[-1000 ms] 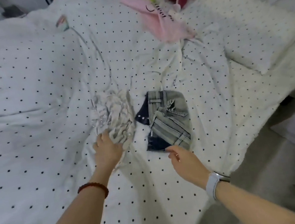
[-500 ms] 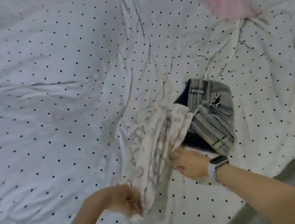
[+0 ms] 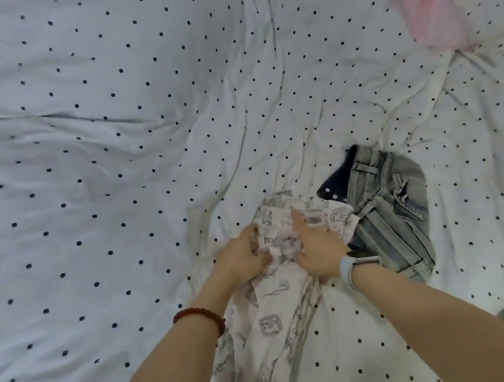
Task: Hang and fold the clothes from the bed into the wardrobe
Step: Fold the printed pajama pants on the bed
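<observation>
Clothes first: the printed garment (image 3: 277, 321) lies bunched at the bed's (image 3: 102, 150) six o'clock edge, left hand (image 3: 242, 256) and right hand (image 3: 319, 253) both clutching its top. Folded jeans (image 3: 392, 213) sit at three o'clock. Gathering seems underway; next, probably lift and shake it flat.

Single view only, worn at head height, aimed forward and steeply down onto bed sheet (image 3: 102, 150). Wide-angle lens: sheet edges bowed, forearms stretched from bottom edge toward centre. Camera held close over near side of bed; left hand (image 3: 242, 256) and right hand (image 3: 316, 247) seen just below frame centre, both on printed garment (image 3: 275, 328). Folded jeans (image 3: 392, 213) caught right of centre, pink fabric (image 3: 426, 1) cut by top right corner. Floor strip seen at bottom right. No second view, so no overlap.
</observation>
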Tool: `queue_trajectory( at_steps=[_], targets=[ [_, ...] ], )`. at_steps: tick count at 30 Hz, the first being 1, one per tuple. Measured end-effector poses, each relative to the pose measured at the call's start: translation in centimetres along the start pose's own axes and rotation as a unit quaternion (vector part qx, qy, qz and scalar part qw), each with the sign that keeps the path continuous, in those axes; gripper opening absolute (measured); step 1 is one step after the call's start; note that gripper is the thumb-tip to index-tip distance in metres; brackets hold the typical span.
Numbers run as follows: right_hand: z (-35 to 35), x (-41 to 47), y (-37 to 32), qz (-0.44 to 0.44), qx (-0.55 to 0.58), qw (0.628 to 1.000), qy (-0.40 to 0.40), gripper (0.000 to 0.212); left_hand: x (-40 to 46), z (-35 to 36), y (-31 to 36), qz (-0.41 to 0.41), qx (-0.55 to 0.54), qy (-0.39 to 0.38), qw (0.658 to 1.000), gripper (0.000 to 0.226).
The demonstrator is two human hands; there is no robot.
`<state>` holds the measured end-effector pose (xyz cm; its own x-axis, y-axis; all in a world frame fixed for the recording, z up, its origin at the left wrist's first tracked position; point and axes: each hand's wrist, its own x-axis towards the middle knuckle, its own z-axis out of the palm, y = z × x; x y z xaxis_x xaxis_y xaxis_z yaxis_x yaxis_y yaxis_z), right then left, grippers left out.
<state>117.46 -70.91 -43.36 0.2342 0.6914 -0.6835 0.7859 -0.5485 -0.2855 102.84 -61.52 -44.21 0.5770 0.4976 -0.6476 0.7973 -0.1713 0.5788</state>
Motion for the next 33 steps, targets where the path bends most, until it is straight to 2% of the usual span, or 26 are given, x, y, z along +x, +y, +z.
queue_trajectory(
  at_steps=[3, 5, 7, 10, 12, 14, 17, 18, 21, 22, 24, 25, 28, 30, 33],
  targets=[
    [0.8, -2.2, 0.3, 0.025, 0.155, 0.987, -0.044, 0.076, -3.1, 0.7, -0.2, 0.048, 0.053, -0.036, 0.997, 0.048],
    [1.6, -4.6, 0.2, 0.017, 0.141, 0.989, -0.043, 0.059, -6.3, 1.6, -0.7, 0.098, 0.11, -0.04, 0.988, 0.044],
    [3.5, -7.8, 0.4, -0.009, 0.076, 0.996, -0.041, 0.04, -9.8, 2.5, -1.1, 0.129, 0.138, -0.049, 0.981, 0.04],
    [6.9, -12.3, 1.0, -0.025, 0.071, 0.996, -0.056, 0.021, -13.5, 4.1, -1.8, 0.133, 0.106, -0.091, 0.981, 0.029],
    [8.4, -14.3, 1.5, -0.031, 0.126, 0.991, -0.023, 0.018, -14.4, 5.1, -2.2, 0.119, 0.082, -0.084, 0.986, 0.035],
    [8.3, -16.0, 1.7, -0.049, 0.188, 0.98, 0.041, 0.02, -14.9, 5.8, -2.0, 0.117, 0.058, -0.036, 0.991, 0.035],
    [6.6, -17.1, 1.0, -0.106, 0.205, 0.965, 0.12, 0.021, -15.2, 5.6, -0.2, 0.128, -0.004, -0.021, 0.992, 0.078],
    [5.8, -17.5, 1.0, -0.117, 0.194, 0.962, 0.149, 0.02, -15.6, 5.3, 1.0, 0.139, -0.006, -0.018, 0.99, 0.075],
    [2.7, -19.0, 1.6, -0.141, 0.154, 0.948, 0.241, 0.019, -17.6, 4.4, 4.2, 0.201, -0.021, 0.031, 0.979, 0.015],
    [1.6, -19.5, 1.8, -0.155, 0.144, 0.945, 0.248, 0.019, -18.4, 3.9, 4.9, 0.205, -0.039, 0.038, 0.977, 0.016],
    [-0.7, -21.1, 2.2, -0.185, 0.165, 0.946, 0.211, 0.024, -20.8, 3.2, 6.7, 0.2, -0.084, 0.044, 0.975, 0.007],
    [-1.8, -22.0, 2.2, -0.195, 0.209, 0.943, 0.172, 0.033, -22.2, 2.8, 7.6, 0.196, -0.106, 0.053, 0.973, 0.014],
    [-4.8, -25.2, 1.3, -0.209, 0.384, 0.897, 0.066, 0.057, -26.9, 1.8, 10.0, 0.194, -0.154, 0.098, 0.964, 0.013],
    [-6.3, -27.8, 0.4, -0.228, 0.436, 0.869, 0.049, 0.053, -30.6, 1.4, 11.7, 0.191, -0.197, 0.15, 0.95, 0.019],
    [-8.4, -31.4, -1.6, -0.288, 0.432, 0.852, 0.069, 0.029, -35.8, 1.0, 14.0, 0.196, -0.273, 0.243, 0.91, 0.018]
  ],
)
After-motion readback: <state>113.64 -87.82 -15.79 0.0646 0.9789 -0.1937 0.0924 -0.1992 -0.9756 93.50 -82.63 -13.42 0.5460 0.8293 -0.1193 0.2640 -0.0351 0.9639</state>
